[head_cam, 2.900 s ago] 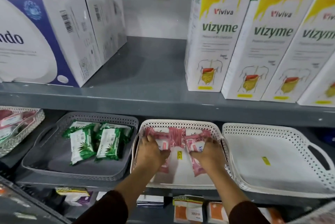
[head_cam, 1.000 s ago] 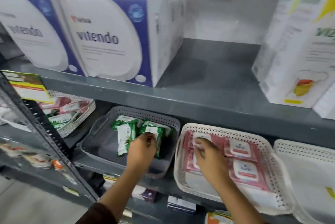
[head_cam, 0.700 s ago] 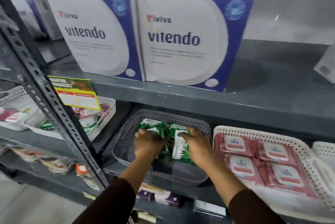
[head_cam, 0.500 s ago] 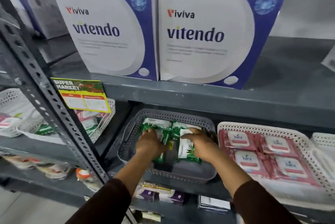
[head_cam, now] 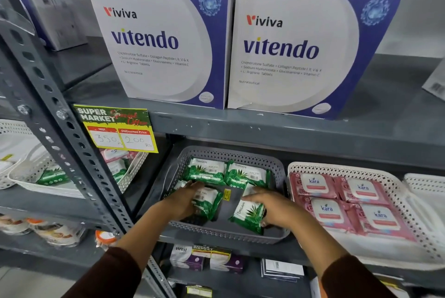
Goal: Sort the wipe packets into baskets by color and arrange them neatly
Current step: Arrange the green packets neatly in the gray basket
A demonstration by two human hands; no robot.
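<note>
left hand (head_cam: 184,203): you grip a green wipe packet (head_cam: 208,201) in the grey basket (head_cam: 231,234)
right hand (head_cam: 272,206): you grip another green packet (head_cam: 248,214), tilted
pink packets (head_cam: 346,203): four, neat, in the white basket (head_cam: 395,247) on the shelf

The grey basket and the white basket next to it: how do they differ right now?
The grey basket holds green Origami packets; the white basket holds pink Kara packets. The pink ones lie flat in a tidy two-by-two block; the green front pair sits askew, with the left hand and right hand on them. Both baskets have perforated walls and share one shelf.
</note>
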